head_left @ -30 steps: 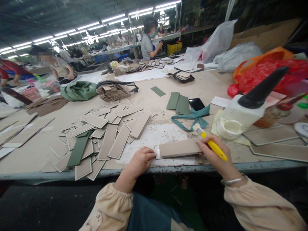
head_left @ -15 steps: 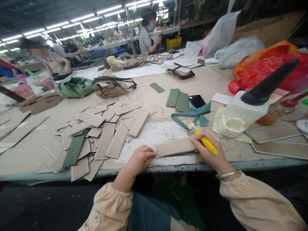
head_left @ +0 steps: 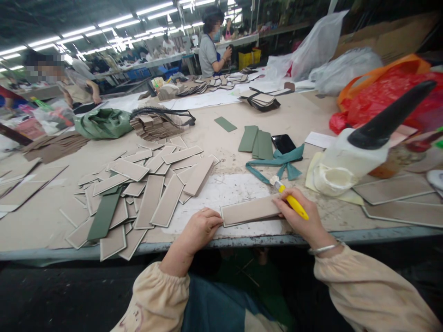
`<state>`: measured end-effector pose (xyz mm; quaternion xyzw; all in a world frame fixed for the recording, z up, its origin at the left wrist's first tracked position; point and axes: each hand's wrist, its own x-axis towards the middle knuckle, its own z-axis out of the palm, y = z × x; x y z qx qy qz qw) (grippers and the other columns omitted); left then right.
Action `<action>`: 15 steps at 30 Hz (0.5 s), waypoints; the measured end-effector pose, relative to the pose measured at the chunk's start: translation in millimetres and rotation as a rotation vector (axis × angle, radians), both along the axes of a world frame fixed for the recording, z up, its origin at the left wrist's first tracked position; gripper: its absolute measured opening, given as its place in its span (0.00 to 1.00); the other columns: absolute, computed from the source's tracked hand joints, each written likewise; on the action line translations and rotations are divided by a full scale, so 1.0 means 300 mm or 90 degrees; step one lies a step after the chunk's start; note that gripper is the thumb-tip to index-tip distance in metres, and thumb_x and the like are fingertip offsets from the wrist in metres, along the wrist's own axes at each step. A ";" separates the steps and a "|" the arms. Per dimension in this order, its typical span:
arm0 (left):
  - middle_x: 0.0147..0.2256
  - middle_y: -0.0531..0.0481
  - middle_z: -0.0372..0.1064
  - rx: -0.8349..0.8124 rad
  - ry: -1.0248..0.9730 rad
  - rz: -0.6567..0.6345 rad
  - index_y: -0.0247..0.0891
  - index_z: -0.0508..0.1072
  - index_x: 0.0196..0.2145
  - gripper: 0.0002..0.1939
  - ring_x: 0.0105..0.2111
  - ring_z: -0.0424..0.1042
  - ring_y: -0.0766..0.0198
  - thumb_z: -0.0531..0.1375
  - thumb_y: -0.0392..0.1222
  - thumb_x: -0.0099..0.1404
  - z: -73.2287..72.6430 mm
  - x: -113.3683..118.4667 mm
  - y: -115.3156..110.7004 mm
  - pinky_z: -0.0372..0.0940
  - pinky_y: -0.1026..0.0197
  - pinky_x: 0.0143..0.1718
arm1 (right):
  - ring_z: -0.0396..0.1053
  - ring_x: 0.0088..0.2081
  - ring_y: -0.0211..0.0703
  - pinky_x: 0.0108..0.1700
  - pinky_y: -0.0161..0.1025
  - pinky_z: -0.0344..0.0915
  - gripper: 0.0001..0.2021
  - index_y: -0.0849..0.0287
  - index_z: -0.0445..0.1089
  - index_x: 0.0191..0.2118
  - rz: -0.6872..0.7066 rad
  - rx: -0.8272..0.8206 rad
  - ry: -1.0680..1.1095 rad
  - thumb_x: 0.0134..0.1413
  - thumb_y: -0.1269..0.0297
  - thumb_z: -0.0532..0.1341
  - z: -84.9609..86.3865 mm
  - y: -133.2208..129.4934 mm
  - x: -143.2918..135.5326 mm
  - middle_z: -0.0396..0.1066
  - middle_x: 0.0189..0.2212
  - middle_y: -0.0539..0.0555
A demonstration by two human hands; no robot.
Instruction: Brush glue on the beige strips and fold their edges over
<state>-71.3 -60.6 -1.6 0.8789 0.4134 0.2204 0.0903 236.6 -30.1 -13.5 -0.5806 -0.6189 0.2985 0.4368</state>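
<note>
Hands (head_left: 200, 229): two
Brush (head_left: 296, 205): one, in the right hand (head_left: 304, 217)
Panel (head_left: 247, 212): one uppermost, between the hands
Heaped panels (head_left: 149, 201): over a dozen, overlapping, left of the left hand (head_left: 200, 229)
Green pieces (head_left: 225, 124): at least four, most beyond the hands
Phone (head_left: 282, 143): one, beyond the hands
White container (head_left: 364, 154): one, right of the right hand

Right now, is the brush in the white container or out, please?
Out: the right hand holds the brush, bristles clear of the container.

rows of tube lights (head_left: 116, 20) glow under a dark ceiling (head_left: 51, 17), above long pale worktables (head_left: 301, 113) and green floor (head_left: 266, 288).
</note>
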 end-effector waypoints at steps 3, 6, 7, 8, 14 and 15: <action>0.35 0.47 0.75 -0.008 0.002 0.000 0.37 0.78 0.35 0.09 0.35 0.72 0.63 0.58 0.30 0.63 -0.001 -0.002 0.000 0.69 0.61 0.38 | 0.69 0.22 0.38 0.23 0.35 0.67 0.10 0.53 0.64 0.33 -0.001 -0.006 -0.005 0.54 0.54 0.62 -0.005 0.003 0.000 0.67 0.27 0.47; 0.36 0.47 0.75 -0.012 0.006 -0.001 0.37 0.78 0.35 0.09 0.35 0.72 0.62 0.58 0.30 0.63 -0.003 -0.004 0.001 0.69 0.61 0.39 | 0.70 0.25 0.39 0.25 0.36 0.67 0.09 0.53 0.64 0.33 -0.002 0.006 -0.017 0.54 0.55 0.62 -0.013 0.007 0.000 0.67 0.28 0.48; 0.36 0.47 0.75 -0.013 0.007 -0.001 0.37 0.78 0.35 0.08 0.35 0.72 0.62 0.58 0.30 0.63 -0.003 -0.004 0.001 0.69 0.61 0.39 | 0.70 0.25 0.40 0.25 0.36 0.67 0.09 0.53 0.64 0.33 -0.002 0.012 -0.023 0.54 0.55 0.62 -0.015 0.008 0.000 0.67 0.29 0.48; 0.35 0.47 0.75 -0.013 0.007 -0.001 0.37 0.78 0.35 0.08 0.35 0.72 0.62 0.58 0.31 0.63 -0.003 -0.004 0.001 0.69 0.61 0.39 | 0.69 0.26 0.40 0.26 0.36 0.67 0.09 0.53 0.64 0.33 0.000 0.017 -0.030 0.54 0.55 0.62 -0.017 0.009 0.000 0.67 0.28 0.48; 0.35 0.47 0.75 -0.016 0.000 -0.003 0.37 0.78 0.35 0.08 0.35 0.71 0.62 0.58 0.32 0.63 -0.001 -0.002 -0.001 0.69 0.60 0.39 | 0.69 0.28 0.39 0.30 0.36 0.66 0.08 0.53 0.64 0.35 0.012 0.054 -0.079 0.56 0.57 0.61 -0.022 0.012 0.003 0.67 0.29 0.48; 0.35 0.47 0.75 -0.018 0.001 -0.003 0.37 0.78 0.35 0.08 0.35 0.71 0.62 0.58 0.32 0.63 0.001 -0.002 -0.001 0.69 0.60 0.40 | 0.69 0.28 0.39 0.30 0.36 0.66 0.07 0.53 0.64 0.35 0.013 0.060 -0.086 0.56 0.57 0.60 -0.023 0.012 0.003 0.67 0.29 0.48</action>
